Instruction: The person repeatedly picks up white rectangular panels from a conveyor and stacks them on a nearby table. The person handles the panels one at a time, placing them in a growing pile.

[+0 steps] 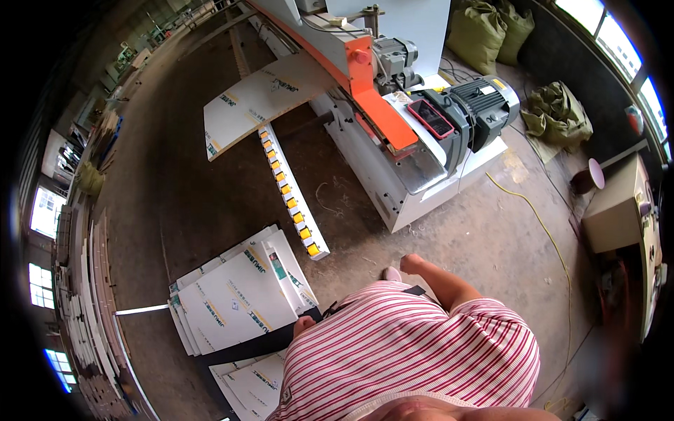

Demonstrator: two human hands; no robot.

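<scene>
My right hand (412,263) hangs low in front of me, over the floor and near the machine's front corner; its fingers are too small and turned away to read. Only a bit of my left hand (304,324) shows past my striped shirt, beside the right edge of a stack of film-covered boards (235,302). Whether it touches them I cannot tell. Farther off, a similar board (274,95) lies across the orange-and-white machine (382,116) and reaches over the far end of a rail with yellow rollers (291,200).
A second board pile (253,386) lies at lower left. On the machine sit a motor (484,102) and a red-edged phone (430,119). A yellow cable (544,228) runs over the floor at right, near a beige cabinet (614,207). Sacks (477,35) stand behind.
</scene>
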